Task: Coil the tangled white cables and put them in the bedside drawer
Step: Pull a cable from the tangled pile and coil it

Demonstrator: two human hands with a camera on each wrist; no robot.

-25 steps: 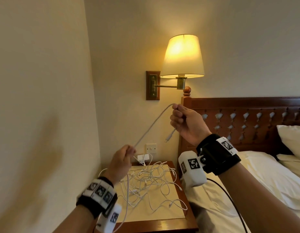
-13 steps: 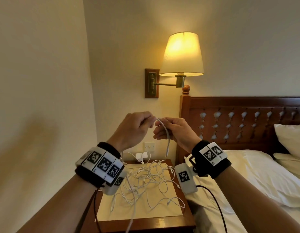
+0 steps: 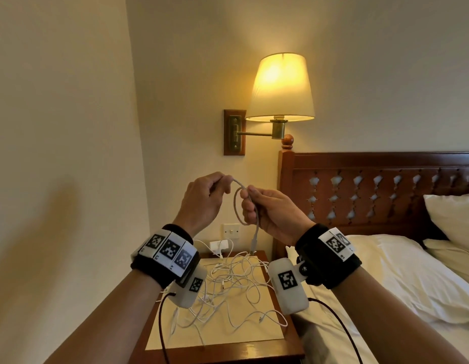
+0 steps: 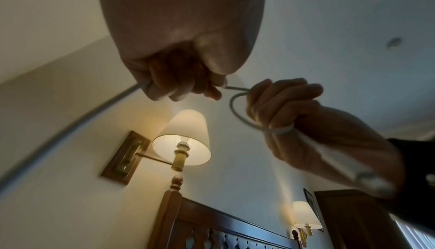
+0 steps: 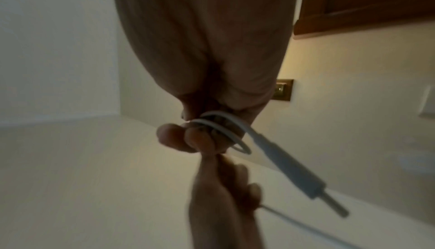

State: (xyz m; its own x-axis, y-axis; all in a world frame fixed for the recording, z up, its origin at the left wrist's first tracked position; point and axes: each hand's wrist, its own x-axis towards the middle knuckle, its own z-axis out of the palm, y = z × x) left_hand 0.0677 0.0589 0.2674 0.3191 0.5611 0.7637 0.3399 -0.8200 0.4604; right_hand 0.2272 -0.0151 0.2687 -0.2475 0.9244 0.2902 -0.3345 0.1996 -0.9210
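Both hands are raised above the bedside table (image 3: 291, 346), close together. My right hand (image 3: 265, 214) grips a small loop of one white cable (image 3: 236, 206), whose plug end (image 3: 254, 244) hangs below the fist. My left hand (image 3: 204, 199) pinches the same cable just left of the loop. In the left wrist view the cable (image 4: 70, 130) runs from the left hand (image 4: 186, 87) down and away, and the right hand (image 4: 280, 107) holds the loop. The right wrist view shows the loop (image 5: 226, 132) round the fingers and the plug (image 5: 303, 180). A tangle of white cables (image 3: 236, 287) lies on the table top. No drawer is visible.
A lit wall lamp (image 3: 280, 88) hangs above the hands. A wooden headboard (image 3: 372, 190) and a bed with white sheets (image 3: 401, 279) and pillows (image 3: 456, 219) fill the right. A wall socket with a white charger (image 3: 217, 244) sits behind the table. A wall closes the left side.
My left hand rose from low over the table up to my right hand, which came down. The stretched cable now forms a small loop in the right hand.
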